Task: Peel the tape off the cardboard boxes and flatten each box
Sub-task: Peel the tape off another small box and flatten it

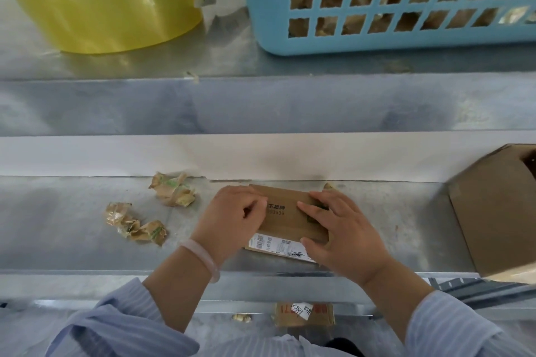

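Meanwhile, a small cardboard box (pixel 285 216) sits on the bench (pixel 72 240) under both hands. The left hand (pixel 232 219) curls its fingers onto one end, and the right hand (pixel 342 230) presses flat. Peeling seems under way; next a tape edge needs lifting.

Small labelled cardboard box (pixel 285 219) on shelf

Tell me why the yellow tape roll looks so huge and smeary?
Head view: the tape roll sits near the wide lens, so it looms large and soft, with glare on its side; the small box farther down is sharper, its print partly readable.
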